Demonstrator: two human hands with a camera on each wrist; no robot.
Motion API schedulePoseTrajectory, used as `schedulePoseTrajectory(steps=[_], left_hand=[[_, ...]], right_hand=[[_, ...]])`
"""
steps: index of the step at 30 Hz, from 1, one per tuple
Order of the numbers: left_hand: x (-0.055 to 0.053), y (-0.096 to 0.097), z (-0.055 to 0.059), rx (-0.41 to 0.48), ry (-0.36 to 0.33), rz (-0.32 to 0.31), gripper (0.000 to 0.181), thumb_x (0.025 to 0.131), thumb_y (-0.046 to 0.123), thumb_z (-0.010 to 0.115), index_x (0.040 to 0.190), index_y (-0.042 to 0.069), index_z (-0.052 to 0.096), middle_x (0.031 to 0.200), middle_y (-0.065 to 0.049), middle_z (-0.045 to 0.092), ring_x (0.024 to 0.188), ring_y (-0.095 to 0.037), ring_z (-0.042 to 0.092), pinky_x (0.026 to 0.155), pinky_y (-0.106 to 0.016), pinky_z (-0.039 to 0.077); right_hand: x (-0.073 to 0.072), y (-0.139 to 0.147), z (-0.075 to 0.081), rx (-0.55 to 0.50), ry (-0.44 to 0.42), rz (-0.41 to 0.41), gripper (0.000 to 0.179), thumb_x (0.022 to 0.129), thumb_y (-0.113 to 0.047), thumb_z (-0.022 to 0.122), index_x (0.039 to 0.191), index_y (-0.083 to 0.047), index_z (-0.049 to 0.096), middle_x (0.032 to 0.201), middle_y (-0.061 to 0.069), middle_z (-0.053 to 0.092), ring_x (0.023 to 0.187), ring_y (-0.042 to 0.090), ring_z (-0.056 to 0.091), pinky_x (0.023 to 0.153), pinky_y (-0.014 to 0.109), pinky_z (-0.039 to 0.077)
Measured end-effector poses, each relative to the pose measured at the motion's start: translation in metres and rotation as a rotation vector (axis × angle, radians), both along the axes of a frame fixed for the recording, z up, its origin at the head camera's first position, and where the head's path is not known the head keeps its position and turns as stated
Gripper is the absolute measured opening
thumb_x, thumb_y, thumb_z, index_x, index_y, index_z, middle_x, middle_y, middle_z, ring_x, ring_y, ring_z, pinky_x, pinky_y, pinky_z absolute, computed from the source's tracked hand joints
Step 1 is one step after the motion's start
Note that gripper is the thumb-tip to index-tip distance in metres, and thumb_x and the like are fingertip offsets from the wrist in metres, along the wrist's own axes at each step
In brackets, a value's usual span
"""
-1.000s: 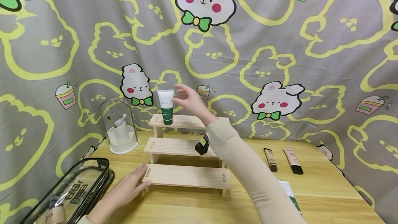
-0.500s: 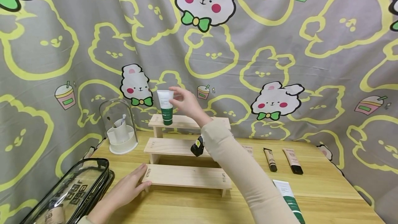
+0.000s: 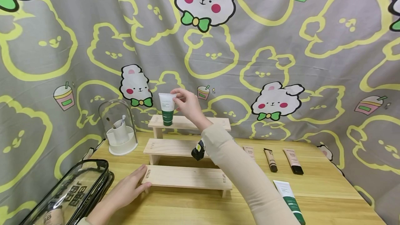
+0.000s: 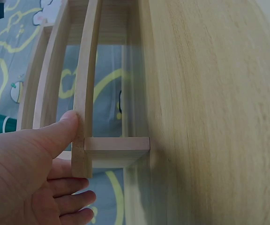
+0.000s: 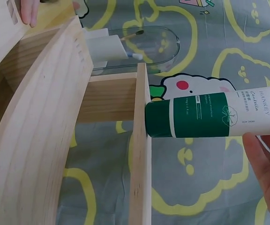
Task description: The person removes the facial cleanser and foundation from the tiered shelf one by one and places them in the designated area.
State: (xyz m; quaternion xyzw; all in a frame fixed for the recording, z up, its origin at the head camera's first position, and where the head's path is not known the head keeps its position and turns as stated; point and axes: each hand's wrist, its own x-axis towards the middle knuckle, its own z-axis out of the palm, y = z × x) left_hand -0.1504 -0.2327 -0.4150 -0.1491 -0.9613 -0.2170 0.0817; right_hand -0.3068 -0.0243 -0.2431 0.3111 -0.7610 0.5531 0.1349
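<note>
A white and green squeeze tube (image 3: 167, 109) stands cap-down at the left end of the top step of a three-step wooden stand (image 3: 187, 178). My right hand (image 3: 188, 106) pinches the tube's upper right edge between thumb and fingers. In the right wrist view, the tube's green cap (image 5: 158, 119) meets the top board and the fingertips are at its white end. My left hand (image 3: 126, 188) holds the left end of the lowest step. Its thumb (image 4: 67, 126) lies against the board's front edge, with the other fingers beyond the board's end in the left wrist view.
Another white-green tube (image 3: 290, 200) lies on the table at right. Behind it lie a slim beige tube (image 3: 270, 159), a pink BB tube (image 3: 293, 161) and another pink tube (image 3: 249, 151). A clear bag (image 3: 72, 190) and a white brush holder (image 3: 121, 138) are at left.
My right hand has moved left to the standing tube and now grips its edge; the tube's top has tilted slightly. The left hand stays on the stand.
</note>
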Motion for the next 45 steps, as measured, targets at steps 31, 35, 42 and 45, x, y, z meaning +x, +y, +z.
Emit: schedulePoseTrajectory(steps=[31, 35, 42, 45], left_hand=[[0.001, 0.000, 0.003, -0.001, 0.002, -0.002, 0.063, 0.090, 0.034, 0.059, 0.130, -0.012, 0.043, 0.135, -0.030, 0.038, 0.121, -0.042, 0.039, 0.099, -0.053, 0.032], [0.001, 0.001, 0.002, 0.001, -0.003, -0.003, 0.063, 0.090, 0.033, 0.059, 0.131, -0.012, 0.042, 0.135, -0.030, 0.038, 0.122, -0.042, 0.039, 0.099, -0.053, 0.032], [-0.001, 0.001, 0.001, 0.006, 0.009, -0.009, 0.061, 0.090, 0.029, 0.060, 0.131, -0.012, 0.042, 0.135, -0.030, 0.038, 0.122, -0.042, 0.039, 0.099, -0.053, 0.033], [-0.001, 0.000, 0.000, 0.005, 0.004, -0.007, 0.062, 0.090, 0.030, 0.060, 0.131, -0.012, 0.042, 0.135, -0.029, 0.037, 0.122, -0.042, 0.039, 0.099, -0.053, 0.033]], right_hand=[[0.030, 0.071, 0.001, -0.181, -0.026, 0.032, 0.012, 0.088, 0.002, 0.058, 0.099, 0.007, 0.059, 0.086, 0.016, 0.061, 0.077, 0.026, 0.061, 0.068, 0.044, 0.055], [0.033, 0.093, 0.001, -0.208, -0.033, 0.043, 0.013, 0.088, 0.004, 0.058, 0.100, 0.008, 0.058, 0.085, 0.016, 0.060, 0.075, 0.022, 0.062, 0.068, 0.045, 0.055], [0.043, 0.137, -0.003, -0.226, -0.107, 0.009, 0.017, 0.089, 0.000, 0.059, 0.103, 0.008, 0.056, 0.086, 0.014, 0.059, 0.073, 0.018, 0.062, 0.068, 0.037, 0.056], [0.047, 0.157, -0.007, -0.207, -0.105, -0.017, 0.017, 0.089, -0.001, 0.059, 0.103, 0.009, 0.055, 0.085, 0.012, 0.059, 0.072, 0.018, 0.062, 0.067, 0.036, 0.056]])
